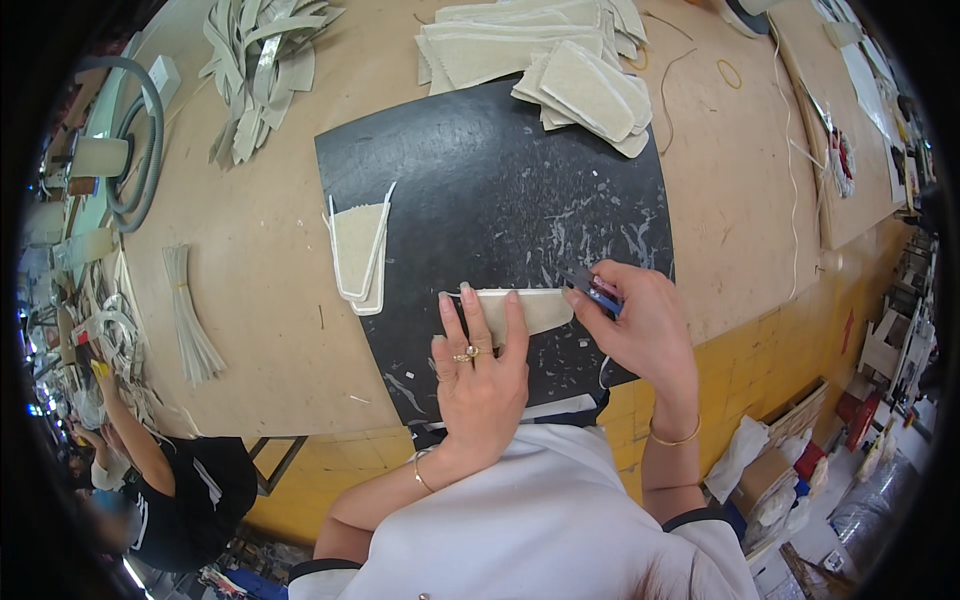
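A beige fabric piece (pixel 530 312) with white piping along its far edge lies on a black mat (pixel 460 190). My left hand (pixel 482 385) rests over the left part of this piece, fingers stretched out and spread, with fingertips at the piped edge. In my right hand (pixel 645 325) are small snips (pixel 600 290) with dark blades and a blue and pink handle, held at the piece's right end. Two similar beige pieces with white piping (pixel 358 250) lie stacked on the mat's left side, loose piping ends sticking up.
Stacks of beige pieces (pixel 510 45) lie at the far side, one pile (pixel 590 90) overlapping the mat. Beige strips (pixel 262 70) heap at far left; a bundle of thin strips (pixel 190 315) lies nearer. A grey hose (pixel 155 130) curves along the left. A co-worker (pixel 190 480) stands lower left.
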### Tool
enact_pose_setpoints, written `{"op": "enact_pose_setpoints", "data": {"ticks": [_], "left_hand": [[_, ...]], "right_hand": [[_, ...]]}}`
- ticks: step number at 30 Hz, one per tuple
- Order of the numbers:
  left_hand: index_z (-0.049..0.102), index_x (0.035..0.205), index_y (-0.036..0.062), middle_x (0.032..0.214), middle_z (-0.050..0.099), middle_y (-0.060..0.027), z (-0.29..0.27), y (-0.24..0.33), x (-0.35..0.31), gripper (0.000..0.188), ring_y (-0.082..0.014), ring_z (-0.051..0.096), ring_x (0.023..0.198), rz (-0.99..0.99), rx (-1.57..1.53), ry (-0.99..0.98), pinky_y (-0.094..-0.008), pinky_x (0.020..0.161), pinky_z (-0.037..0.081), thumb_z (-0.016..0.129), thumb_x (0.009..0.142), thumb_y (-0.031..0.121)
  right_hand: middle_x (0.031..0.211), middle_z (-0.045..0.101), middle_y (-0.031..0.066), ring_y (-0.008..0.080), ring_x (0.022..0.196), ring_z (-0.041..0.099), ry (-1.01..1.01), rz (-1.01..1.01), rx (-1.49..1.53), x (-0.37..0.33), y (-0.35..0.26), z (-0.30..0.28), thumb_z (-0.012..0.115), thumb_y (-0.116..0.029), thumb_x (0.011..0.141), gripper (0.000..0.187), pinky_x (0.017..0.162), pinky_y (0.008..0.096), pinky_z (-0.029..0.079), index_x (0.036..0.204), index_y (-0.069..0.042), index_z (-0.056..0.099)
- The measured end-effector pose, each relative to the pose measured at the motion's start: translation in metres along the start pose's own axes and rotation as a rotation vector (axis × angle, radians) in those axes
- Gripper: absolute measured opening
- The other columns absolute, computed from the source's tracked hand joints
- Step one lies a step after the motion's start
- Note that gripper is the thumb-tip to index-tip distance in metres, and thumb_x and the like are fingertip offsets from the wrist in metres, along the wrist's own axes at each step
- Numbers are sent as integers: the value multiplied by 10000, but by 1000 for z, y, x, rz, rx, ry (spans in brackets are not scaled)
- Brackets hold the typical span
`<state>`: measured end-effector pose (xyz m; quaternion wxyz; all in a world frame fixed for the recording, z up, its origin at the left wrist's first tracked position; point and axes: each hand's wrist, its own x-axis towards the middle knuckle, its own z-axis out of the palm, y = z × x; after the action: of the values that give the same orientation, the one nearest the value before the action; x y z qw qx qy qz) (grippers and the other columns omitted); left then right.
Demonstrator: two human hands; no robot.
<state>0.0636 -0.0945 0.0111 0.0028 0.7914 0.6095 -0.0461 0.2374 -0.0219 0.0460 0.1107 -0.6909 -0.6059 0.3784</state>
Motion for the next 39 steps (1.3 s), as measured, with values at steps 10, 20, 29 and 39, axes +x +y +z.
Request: {"op": "enact_pose_setpoints", "data": {"ticks": [10, 20, 29, 39], "left_hand": [[406, 1503, 366, 1448, 362, -402, 7, 15, 10, 681, -503, 317, 1411, 13, 126, 4, -695, 1131, 14, 601, 885, 155], [365, 1529, 192, 1529, 374, -244, -9, 6, 19, 667, -382, 308, 1460, 257, 363, 37, -581, 1190, 100, 554, 892, 127], [345, 1495, -34, 1558, 333, -204, -5, -5, 24, 673, -360, 305, 1460, 311, -288, -106, -448, 1181, 310, 541, 851, -31], [326, 1498, -49, 1564, 312, -219, 0, -2, 22, 704, -385, 293, 1459, 244, -490, -103, -480, 1186, 290, 515, 823, -110]], "right_hand": [[580, 592, 134, 349, 563, 603, -36, 29, -97, 9, -2, -4, 712, -243, 826, 305, 527, 414, 449, 651, -31, 579], [571, 583, 139, 355, 553, 589, -46, -10, -3, 8, 6, -7, 700, -238, 827, 300, 524, 418, 438, 654, -24, 581], [545, 521, 122, 290, 514, 503, 10, 7, 94, 0, 1, -2, 711, -216, 834, 312, 502, 384, 398, 660, -8, 556], [581, 588, 117, 312, 555, 606, 22, 71, 83, 0, 7, -1, 703, -241, 843, 266, 543, 387, 454, 704, -29, 622]]}}
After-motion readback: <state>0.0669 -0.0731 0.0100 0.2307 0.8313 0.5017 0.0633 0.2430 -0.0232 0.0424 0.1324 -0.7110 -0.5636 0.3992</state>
